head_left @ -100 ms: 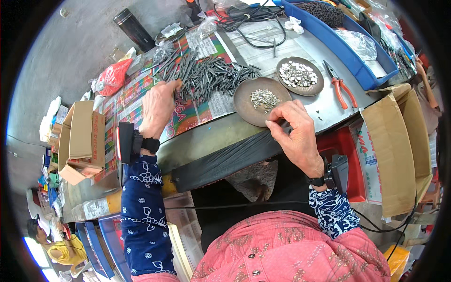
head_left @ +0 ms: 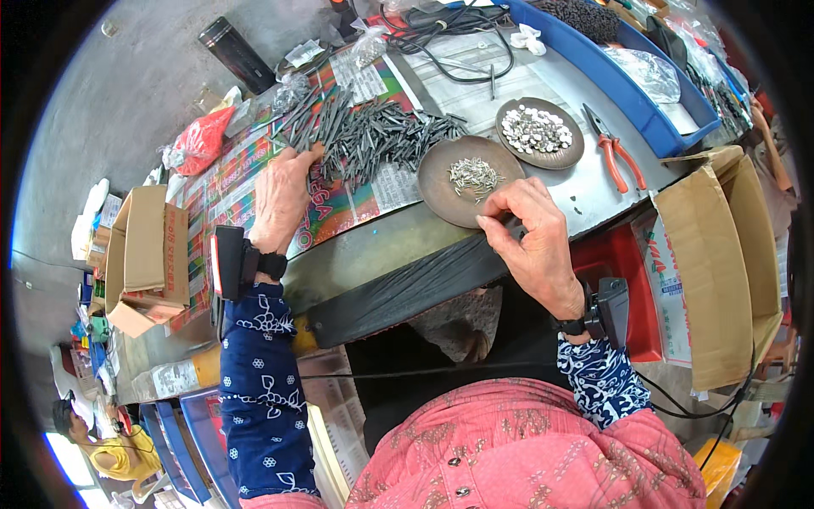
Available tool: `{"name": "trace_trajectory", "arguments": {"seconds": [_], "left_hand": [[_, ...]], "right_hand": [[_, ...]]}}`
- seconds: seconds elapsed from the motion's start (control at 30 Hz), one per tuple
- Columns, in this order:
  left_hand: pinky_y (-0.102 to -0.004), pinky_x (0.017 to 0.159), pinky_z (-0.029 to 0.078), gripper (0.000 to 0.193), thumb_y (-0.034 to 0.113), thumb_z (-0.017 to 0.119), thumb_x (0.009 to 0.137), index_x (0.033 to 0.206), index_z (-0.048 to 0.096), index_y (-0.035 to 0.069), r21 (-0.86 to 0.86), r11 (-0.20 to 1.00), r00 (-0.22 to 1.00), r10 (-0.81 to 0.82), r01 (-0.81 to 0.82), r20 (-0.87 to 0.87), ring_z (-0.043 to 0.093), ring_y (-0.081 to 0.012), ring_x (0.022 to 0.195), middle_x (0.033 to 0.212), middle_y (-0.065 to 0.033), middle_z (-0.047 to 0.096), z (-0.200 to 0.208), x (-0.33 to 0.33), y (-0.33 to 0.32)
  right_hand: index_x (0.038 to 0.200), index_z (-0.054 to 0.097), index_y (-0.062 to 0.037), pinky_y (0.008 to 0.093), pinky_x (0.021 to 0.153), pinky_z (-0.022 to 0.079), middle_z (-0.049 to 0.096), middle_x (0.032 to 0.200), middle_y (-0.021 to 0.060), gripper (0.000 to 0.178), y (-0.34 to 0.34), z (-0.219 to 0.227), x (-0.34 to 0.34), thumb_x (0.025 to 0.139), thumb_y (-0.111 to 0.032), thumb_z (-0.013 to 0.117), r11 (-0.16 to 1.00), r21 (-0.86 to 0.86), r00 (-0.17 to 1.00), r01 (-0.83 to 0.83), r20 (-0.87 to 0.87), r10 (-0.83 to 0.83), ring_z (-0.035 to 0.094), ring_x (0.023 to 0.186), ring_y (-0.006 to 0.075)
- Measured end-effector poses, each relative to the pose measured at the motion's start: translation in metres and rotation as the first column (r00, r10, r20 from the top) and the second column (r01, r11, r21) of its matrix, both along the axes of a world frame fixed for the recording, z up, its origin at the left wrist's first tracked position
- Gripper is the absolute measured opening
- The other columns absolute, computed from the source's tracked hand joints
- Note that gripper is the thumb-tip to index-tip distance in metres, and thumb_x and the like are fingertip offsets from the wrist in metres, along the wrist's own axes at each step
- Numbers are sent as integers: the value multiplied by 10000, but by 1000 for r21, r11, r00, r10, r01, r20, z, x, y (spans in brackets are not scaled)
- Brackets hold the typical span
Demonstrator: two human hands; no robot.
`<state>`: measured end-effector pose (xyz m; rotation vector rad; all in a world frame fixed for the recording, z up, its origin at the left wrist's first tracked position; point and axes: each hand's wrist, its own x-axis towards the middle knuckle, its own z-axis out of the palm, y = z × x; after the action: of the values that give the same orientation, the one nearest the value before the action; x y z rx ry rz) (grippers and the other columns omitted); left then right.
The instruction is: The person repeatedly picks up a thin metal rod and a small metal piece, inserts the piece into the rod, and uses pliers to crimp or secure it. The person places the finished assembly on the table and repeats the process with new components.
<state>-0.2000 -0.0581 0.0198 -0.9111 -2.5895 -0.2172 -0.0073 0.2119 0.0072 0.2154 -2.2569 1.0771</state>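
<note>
My left hand (head_left: 281,197) reaches to the near-left edge of a heap of dark, thin metal pieces (head_left: 381,140), spread on printed paper. Its thumb and fingertips are pressed together, and what they hold, if anything, is hidden. Over the near right rim of a round brown dish (head_left: 437,199) is my right hand (head_left: 534,242), thumb and forefinger closed in a pinch. Whatever lies between those fingertips is too small to make out. Small shiny pins (head_left: 475,176) lie in that dish. Behind it to the right, a second brown dish (head_left: 555,159) holds small white and silvery round pieces (head_left: 534,131).
Red-handled pliers (head_left: 612,161) lie right of the dishes. A long blue tray (head_left: 610,72) borders the far right, with an open cardboard box (head_left: 708,271) nearer. Another carton (head_left: 148,246) stands left. At the back are a black bottle (head_left: 237,55), a red bag (head_left: 202,142) and black cable (head_left: 449,68).
The view has shifted very slightly. Both hands keep nearly the same pose and place.
</note>
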Motion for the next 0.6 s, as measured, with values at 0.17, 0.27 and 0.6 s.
{"name": "trace_trajectory", "arguments": {"seconds": [0.17,0.27,0.6], "left_hand": [[-446,645,467,152,13,551,816,932,645,41,-73,997,1000,-6,6,4,601,-389,796,843,-164,589,0,4,-6],[-453,647,466,141,23,565,815,937,631,40,-77,996,999,35,-34,10,598,-390,805,861,-155,589,0,15,-10],[-488,648,462,82,65,546,853,920,583,35,14,1000,1000,19,-18,-14,596,-399,762,834,-183,572,13,66,-17]], "right_hand": [[825,582,-17,311,663,433,598,808,71,122,2,-1,2,749,24,669,1000,18,1000,8,-26,-8,538,774,224],[827,580,-12,310,662,441,602,812,72,122,2,1,3,752,30,666,999,3,998,34,-60,-34,553,783,215],[838,592,-11,264,687,454,606,769,48,124,-10,12,17,762,39,676,994,-103,999,23,-46,-28,572,708,145]]}}
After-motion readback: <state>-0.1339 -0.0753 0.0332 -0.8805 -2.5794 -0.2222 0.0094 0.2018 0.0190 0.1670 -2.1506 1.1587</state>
